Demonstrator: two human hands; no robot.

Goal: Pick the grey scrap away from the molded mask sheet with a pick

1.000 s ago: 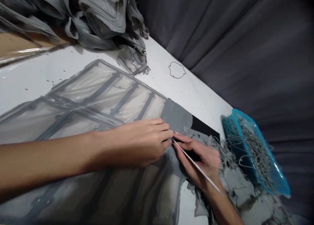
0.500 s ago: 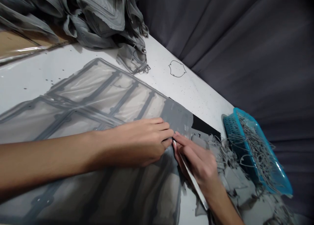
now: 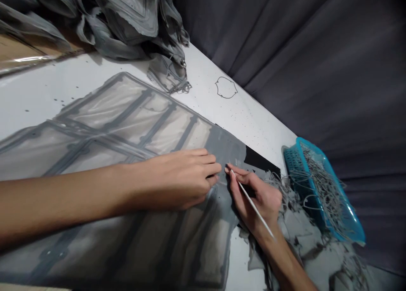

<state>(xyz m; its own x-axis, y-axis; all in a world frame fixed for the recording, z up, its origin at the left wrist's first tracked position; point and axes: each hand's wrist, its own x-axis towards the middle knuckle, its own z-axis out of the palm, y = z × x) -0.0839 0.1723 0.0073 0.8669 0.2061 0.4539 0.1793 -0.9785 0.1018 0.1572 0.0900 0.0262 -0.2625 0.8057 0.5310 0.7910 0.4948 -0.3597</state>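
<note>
A large grey rubber-like sheet [image 3: 158,130] with moulded frame outlines and thin pale panels lies across the table. My left hand [image 3: 193,179] rests on it near its right end, fingers curled and close together at the sheet; their tips are partly hidden. Just to the right, my right hand [image 3: 258,198] pinches a slim white stick-like tool [image 3: 253,204], whose rear end points toward my wrist. The tips of the right fingers are over the plain grey part of the sheet, a small gap from the left hand.
A blue basket [image 3: 298,168] full of thin grey rings stands at the right. Grey scraps [image 3: 304,227] pile up before it. One loose thin ring [image 3: 226,88] lies on the white table [image 3: 203,75]. Grey sheets [image 3: 127,16] are heaped at the back left, beside a dark curtain [image 3: 301,62].
My right hand has drawn slightly away from the left fingers and turned, so the white tool shows its thin side. The left hand stays nearly in place. The whole view has shifted a little.
</note>
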